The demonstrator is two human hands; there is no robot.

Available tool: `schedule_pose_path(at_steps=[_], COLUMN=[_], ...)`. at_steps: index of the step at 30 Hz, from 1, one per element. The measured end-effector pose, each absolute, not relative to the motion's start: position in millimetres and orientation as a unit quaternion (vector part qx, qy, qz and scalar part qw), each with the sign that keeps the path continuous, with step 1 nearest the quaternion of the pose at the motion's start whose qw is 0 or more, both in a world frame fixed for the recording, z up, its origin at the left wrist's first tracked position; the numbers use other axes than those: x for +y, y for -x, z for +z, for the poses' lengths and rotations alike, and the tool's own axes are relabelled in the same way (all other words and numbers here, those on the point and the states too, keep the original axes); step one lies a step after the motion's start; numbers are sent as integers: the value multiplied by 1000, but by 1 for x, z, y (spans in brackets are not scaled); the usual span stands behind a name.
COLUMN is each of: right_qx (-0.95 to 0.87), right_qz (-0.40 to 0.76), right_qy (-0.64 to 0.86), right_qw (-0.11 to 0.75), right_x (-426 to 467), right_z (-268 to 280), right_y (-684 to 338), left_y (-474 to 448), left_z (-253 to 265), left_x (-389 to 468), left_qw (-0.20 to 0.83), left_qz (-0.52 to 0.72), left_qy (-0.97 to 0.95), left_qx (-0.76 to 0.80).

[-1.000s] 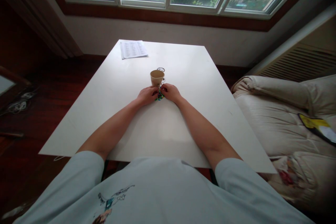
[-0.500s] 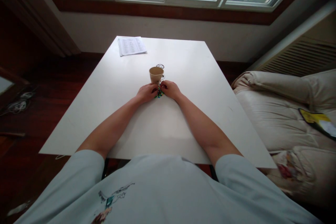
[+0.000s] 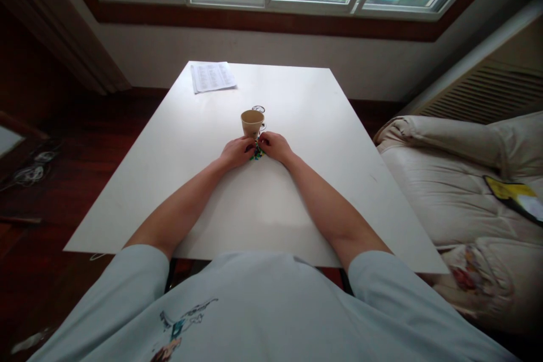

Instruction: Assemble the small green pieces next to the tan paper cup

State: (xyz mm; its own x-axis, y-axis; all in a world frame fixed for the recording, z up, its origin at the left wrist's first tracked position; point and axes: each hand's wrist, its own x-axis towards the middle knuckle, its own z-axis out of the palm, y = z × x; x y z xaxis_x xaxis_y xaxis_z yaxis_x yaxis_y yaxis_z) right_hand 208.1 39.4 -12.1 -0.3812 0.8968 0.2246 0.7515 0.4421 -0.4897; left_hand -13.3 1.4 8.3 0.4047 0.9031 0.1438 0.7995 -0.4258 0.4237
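A brown paper cup stands upright near the middle of the white table. Just in front of it lies a small heap of tiny green, blue and dark pieces, too small to name for certain. My left hand rests at the left of the heap, fingers curled inward beside the base of the cup. From the right, my right hand reaches the same heap with its thumb and fingers bent together. Anything between the fingertips of either hand is too small to make out.
Behind the cup lies a thin dark loop, perhaps cord. Printed sheets lie at the far left corner of the white table. A pale sofa stands along the right, and windows are beyond the far edge.
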Motion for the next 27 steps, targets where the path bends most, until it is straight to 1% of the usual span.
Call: schedule_pose_path(at_steps=[11,27], right_qx=[-819,-819], right_qz=[156,154], right_qy=[502,502], right_qw=[230,231], right_x=[41,40], right_z=[-14,-12], right_y=[-209,-209], left_y=[13,12], left_z=[8,8], left_x=[2,2], left_qw=[131,137], left_qz=[168,168], left_qy=[-833,-833], left_qx=[510,510])
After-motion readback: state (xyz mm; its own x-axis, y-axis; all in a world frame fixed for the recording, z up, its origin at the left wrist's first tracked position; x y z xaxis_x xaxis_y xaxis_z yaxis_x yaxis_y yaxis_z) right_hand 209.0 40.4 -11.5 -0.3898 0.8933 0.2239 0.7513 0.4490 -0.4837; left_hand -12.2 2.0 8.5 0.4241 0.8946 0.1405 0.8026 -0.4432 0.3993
